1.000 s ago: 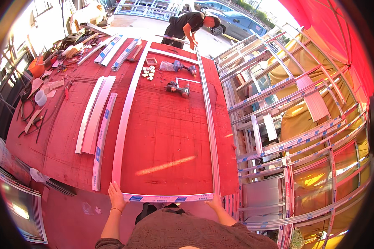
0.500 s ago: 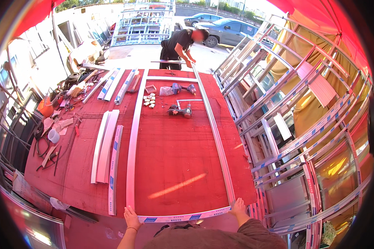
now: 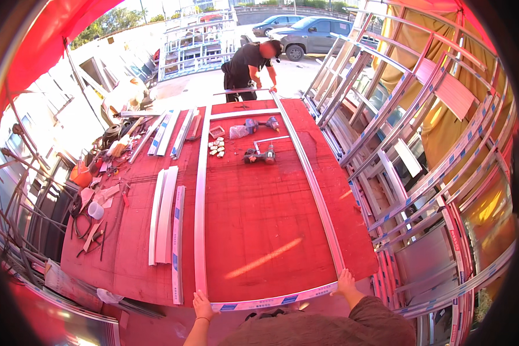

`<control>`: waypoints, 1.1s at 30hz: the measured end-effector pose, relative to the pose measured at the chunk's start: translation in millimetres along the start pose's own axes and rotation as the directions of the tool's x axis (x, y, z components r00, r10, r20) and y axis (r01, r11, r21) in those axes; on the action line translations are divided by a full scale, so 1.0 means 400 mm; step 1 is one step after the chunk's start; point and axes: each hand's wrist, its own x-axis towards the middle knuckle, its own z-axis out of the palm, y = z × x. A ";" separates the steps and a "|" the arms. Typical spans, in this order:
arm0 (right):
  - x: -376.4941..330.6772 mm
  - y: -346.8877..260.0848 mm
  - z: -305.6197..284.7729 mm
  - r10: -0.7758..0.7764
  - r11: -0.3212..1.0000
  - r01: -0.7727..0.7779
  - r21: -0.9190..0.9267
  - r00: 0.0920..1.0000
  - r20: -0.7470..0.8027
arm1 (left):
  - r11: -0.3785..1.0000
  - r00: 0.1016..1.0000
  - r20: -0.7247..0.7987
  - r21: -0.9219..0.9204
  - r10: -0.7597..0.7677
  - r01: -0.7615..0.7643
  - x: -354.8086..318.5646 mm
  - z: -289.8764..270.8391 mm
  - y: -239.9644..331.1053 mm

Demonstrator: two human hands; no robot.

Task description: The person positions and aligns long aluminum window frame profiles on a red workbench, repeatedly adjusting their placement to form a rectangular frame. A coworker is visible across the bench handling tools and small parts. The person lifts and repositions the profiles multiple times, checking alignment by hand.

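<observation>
A long rectangular metal frame [image 3: 200,219] lies flat on a red-covered table. Its near rail [image 3: 274,302], wrapped in blue-and-white film, runs along the table's near edge between my hands. My left hand [image 3: 203,305] grips the near left corner, fingers over the profile. At the near right corner my right hand [image 3: 346,285] grips the frame in the same way; the undersides of both grips are hidden. Inside the frame, toward the far end, are a power drill [image 3: 260,154], a second drill [image 3: 262,124], a metal square [image 3: 271,140] and several small pale blocks [image 3: 216,149].
Loose profiles [image 3: 166,216] lie left of the frame, beside cluttered tools and scraps [image 3: 98,199]. Across the table a person [image 3: 251,66] in black bends over the frame's far right corner, hands there. Stacked metal frames [image 3: 409,144] lean along the right side.
The view has shifted, so the table and frame appear farther right and slightly lower. My hands stay at the same two corners. The other person's hands have moved slightly apart at the far corner.
</observation>
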 end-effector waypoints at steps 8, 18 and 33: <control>0.027 -0.016 0.053 -0.013 0.993 0.005 -0.122 0.998 -0.061 | 1.000 1.000 0.017 0.021 -0.004 0.004 -0.003 -0.016 0.010; 0.012 -0.012 0.011 -0.043 0.998 0.043 -0.052 0.999 -0.003 | 0.998 1.000 0.007 0.059 0.004 -0.004 0.009 0.005 -0.003; 0.047 -0.008 0.033 -0.003 0.998 0.006 -0.067 0.999 0.040 | 0.995 1.000 -0.024 0.097 -0.012 0.015 0.011 0.021 -0.002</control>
